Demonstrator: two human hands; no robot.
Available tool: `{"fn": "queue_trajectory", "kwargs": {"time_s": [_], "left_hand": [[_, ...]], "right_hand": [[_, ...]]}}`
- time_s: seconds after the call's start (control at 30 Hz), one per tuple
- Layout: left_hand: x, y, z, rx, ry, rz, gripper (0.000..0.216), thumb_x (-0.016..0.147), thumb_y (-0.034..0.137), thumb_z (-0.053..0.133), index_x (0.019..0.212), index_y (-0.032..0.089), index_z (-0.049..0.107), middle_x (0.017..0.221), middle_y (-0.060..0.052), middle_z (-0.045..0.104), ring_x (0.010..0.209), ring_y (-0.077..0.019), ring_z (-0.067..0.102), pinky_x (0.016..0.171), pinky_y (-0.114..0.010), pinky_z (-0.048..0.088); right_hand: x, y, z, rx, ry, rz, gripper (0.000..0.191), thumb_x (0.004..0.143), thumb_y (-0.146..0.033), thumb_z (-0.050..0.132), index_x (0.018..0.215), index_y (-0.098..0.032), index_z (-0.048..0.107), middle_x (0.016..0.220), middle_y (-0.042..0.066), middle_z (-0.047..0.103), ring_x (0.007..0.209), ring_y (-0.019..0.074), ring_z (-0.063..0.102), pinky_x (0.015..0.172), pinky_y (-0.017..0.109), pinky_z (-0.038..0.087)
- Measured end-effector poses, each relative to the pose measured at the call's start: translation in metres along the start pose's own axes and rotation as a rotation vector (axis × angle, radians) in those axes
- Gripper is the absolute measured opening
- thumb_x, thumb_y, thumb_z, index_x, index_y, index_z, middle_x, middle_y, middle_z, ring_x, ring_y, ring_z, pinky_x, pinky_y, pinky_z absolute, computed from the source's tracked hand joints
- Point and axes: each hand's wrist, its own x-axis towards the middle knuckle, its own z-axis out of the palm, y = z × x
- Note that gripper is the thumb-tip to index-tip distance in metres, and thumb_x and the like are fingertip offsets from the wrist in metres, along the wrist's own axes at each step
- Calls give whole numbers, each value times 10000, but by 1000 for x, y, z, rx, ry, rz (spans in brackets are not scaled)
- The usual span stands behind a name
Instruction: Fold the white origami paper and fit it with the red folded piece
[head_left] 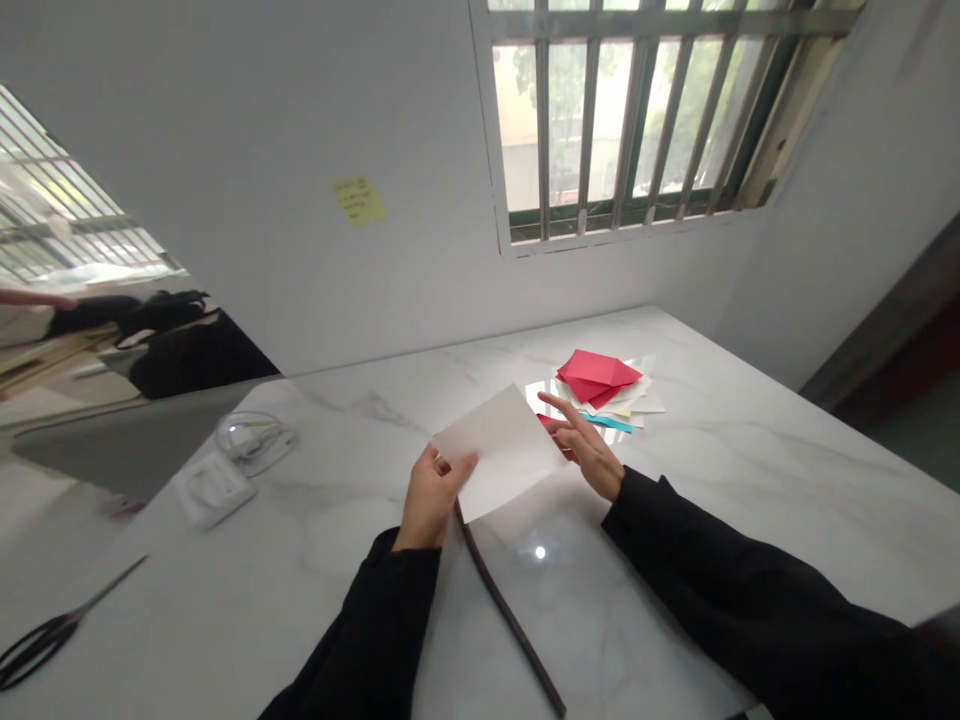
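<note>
A white sheet of paper [504, 448] is held tilted above a white marble table [720, 440]. My left hand [431, 497] pinches the sheet's near left corner, thumb on top. At the sheet's right edge, my right hand [585, 445] has its fingers stretched out and spread, touching or just behind the paper. A little beyond the right hand lies a pile of coloured papers [611, 400] with a folded red piece [596, 375] on top. Both arms wear black sleeves.
A dark strap or cable [506, 610] runs across the table toward me. Scissors [52, 630] lie at the near left edge. A white charger box [214, 487] and a coiled cable in a bag [251, 438] sit at the left. A barred window [637, 110] is behind.
</note>
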Motion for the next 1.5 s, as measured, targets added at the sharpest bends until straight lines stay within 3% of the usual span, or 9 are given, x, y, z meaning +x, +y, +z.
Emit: {"fn": "queue_trajectory", "kwargs": {"time_s": [0.13,0.27,0.4,0.5,0.63,0.73,1.1,1.3,1.5], "left_hand": [[2,5,-7,-7,-29,-84,721,681,348,872,1293,188,527,834,-43,755,656,-206,724,622,-306,587],[5,4,-13,68,-16,-109,741,715,320,833,1348,204,465,792,-26,744,598,-195,697,547,-273,547],[11,0,-22,253,-99,-42,628,728,349,800,1276,170,553,910,-79,770,712,-223,725,626,-298,559],[15,-2,-26,329,-166,45,467,764,389,752,1151,142,667,1037,-113,763,855,-247,728,713,-315,559],[14,1,-25,467,-227,169,316,853,345,656,1095,166,754,1125,-106,746,1005,-265,697,897,-373,538],[11,6,-24,540,-393,282,251,875,246,610,1032,212,803,1220,-90,717,1183,-261,636,1075,-389,452],[-1,22,-21,683,-741,243,254,902,319,670,1125,271,781,1329,-79,674,1270,-261,591,1082,-392,457],[-2,19,-18,689,-655,191,228,946,321,597,1060,248,780,1189,-54,746,1158,-242,656,1023,-364,488],[1,4,-16,593,-552,136,456,838,275,708,1289,214,674,1163,-93,733,1003,-238,704,906,-375,554]], "right_hand": [[4,2,-12,-258,-220,-173,520,781,-57,511,1233,-227,704,1095,55,730,1014,203,680,892,347,554],[-1,1,-10,-451,-327,-210,538,807,-2,518,1231,-259,726,1089,47,735,950,187,683,864,340,565],[-9,-4,2,-765,-231,-341,249,827,-119,742,1016,-269,805,899,49,647,812,194,602,755,350,547],[-14,-11,12,-913,-173,-443,54,828,-280,824,882,-273,822,941,72,605,898,230,575,817,406,540],[-18,-14,19,-914,-186,-488,81,862,-346,794,848,-268,811,1225,89,628,1166,289,546,1016,505,493],[-19,-9,20,-868,-213,-468,100,864,-355,789,846,-257,799,1341,85,607,1295,313,486,1089,538,456],[-15,7,14,-770,-252,-359,98,839,-335,810,848,-238,794,1354,97,639,1394,346,453,1152,605,382],[-14,1,9,-820,-394,-347,134,810,-362,838,831,-233,811,1411,100,607,1435,363,409,1193,615,324],[-13,4,13,-802,-395,-319,187,762,-395,874,823,-231,808,1406,103,612,1436,363,412,1199,620,300]]}}
